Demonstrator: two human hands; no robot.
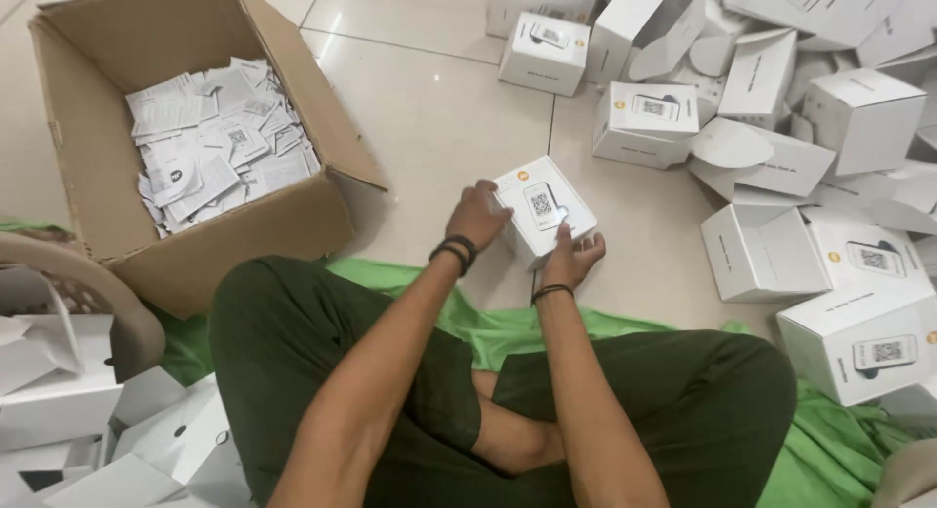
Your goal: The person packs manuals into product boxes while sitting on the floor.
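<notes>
Fingers: left hand (475,213) and right hand (573,257) both grip small white box (543,209), shut, low over tiled floor (439,127).
Done: brown carton (210,230) at left half full of paper slips (217,142).
Left: heap of white boxes (781,166) at right, many open.
Room: bare floor between carton and heap; knees close behind.

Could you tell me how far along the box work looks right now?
Done: closed white boxes lie on the tiled floor. In hand: the left hand and right hand hold one small white box. Left: open boxes in the pile, and leaflets in the cardboard carton.
</notes>
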